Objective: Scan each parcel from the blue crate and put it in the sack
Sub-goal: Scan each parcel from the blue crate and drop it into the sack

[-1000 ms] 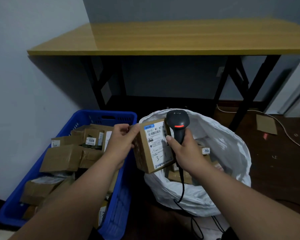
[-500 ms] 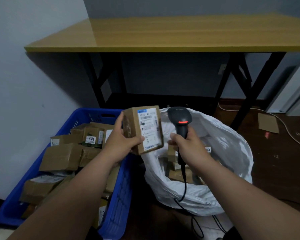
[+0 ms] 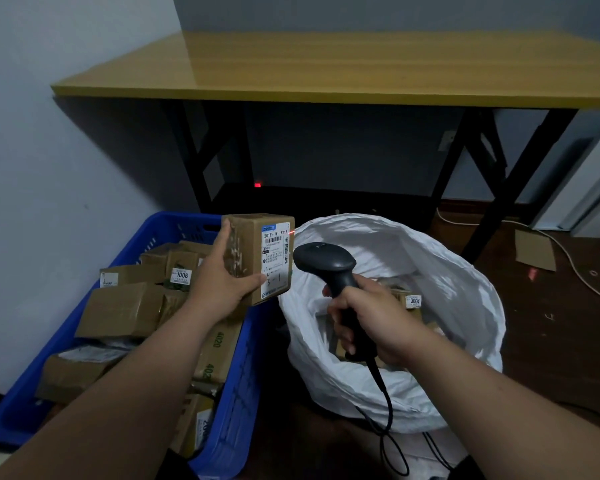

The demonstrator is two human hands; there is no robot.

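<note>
My left hand [image 3: 224,277] grips a small cardboard parcel [image 3: 271,252] with a white shipping label facing right, held upright above the blue crate's near right rim. My right hand [image 3: 369,318] holds a black corded barcode scanner [image 3: 326,263] by its handle, its head just right of the label. A red scan light touches the parcel's top right corner. The blue crate [image 3: 238,403] at lower left holds several brown parcels. The white sack [image 3: 444,289] stands open to its right with parcels inside, one labelled 3004.
A yellow-topped table [image 3: 326,71] on black legs stands behind the crate and sack. A red dot glows on the wall under it. A white cable, a cardboard scrap [image 3: 534,251] and a white appliance [image 3: 589,188] lie at right on the dark floor.
My left hand has raised and turned the parcel so its label faces the scanner. My right hand has let go of the parcel and tipped the scanner's head towards the label.
</note>
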